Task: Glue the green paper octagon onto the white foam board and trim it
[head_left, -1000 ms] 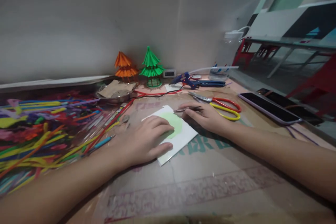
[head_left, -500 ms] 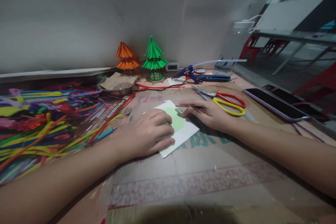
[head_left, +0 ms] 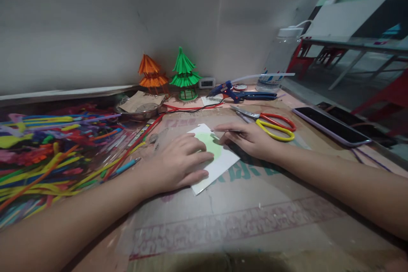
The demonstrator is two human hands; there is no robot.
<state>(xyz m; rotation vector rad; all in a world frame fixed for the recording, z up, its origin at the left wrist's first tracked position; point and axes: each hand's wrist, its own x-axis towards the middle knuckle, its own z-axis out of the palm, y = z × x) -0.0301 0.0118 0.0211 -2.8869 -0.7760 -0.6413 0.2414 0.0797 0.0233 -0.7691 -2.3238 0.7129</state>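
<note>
A sheet of white paper with a light green round patch lies on the cardboard board in front of me. My left hand rests palm down on the paper's left side, its fingers slightly spread and partly covering the green round. At the right edge of that round, my right hand is pinched around something thin and dark, mostly hidden by the fingers; its kind is unclear. Just beyond the right hand are scissors with a red and a yellow handle.
Colourful pipe cleaners are heaped at left, near a blue pen. Orange and green pagoda-like models stand by the wall. A blue glue gun, pliers, bottle and phone are right.
The view has shifted slightly. My right hand's index finger has stretched out more over the thin thing. My left hand stays on the paper, its fingers slightly shifted.
</note>
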